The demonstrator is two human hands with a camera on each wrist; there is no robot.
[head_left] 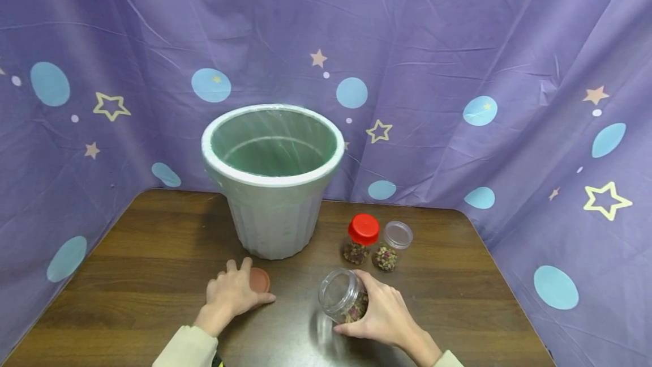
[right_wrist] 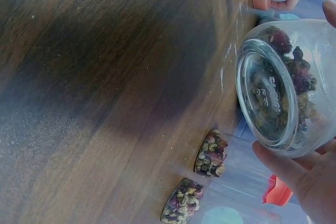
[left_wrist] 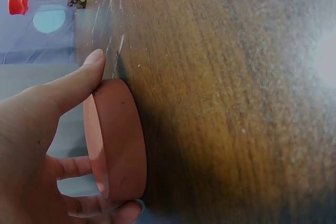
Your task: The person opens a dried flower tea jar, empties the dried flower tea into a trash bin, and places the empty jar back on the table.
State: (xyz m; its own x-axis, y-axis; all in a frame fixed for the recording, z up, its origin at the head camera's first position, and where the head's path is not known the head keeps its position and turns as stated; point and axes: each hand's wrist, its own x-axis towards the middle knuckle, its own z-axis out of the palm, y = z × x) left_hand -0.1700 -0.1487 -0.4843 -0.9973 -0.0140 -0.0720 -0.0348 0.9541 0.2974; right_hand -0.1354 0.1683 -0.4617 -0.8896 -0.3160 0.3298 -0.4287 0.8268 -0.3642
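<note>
My left hand (head_left: 231, 290) spans a round terracotta-coloured lid (left_wrist: 121, 137) that lies flat on the table, thumb at one edge and fingers round the opposite side. In my right hand (head_left: 384, 310) is a clear jar (head_left: 338, 293), gripped round its side and tilted to the left. Its mouth is uncovered in the head view, and dried flower buds (right_wrist: 302, 72) gather low inside it. The right wrist view shows the jar's base raised off the tabletop.
A large pale grey-green bucket (head_left: 275, 214) stands behind the left hand. Behind the right hand are two jars of dried flowers, one with a red lid (head_left: 364, 228), the other with a clear lid (head_left: 398, 235). A purple patterned curtain (head_left: 423, 33) backs the wooden table (head_left: 153, 254).
</note>
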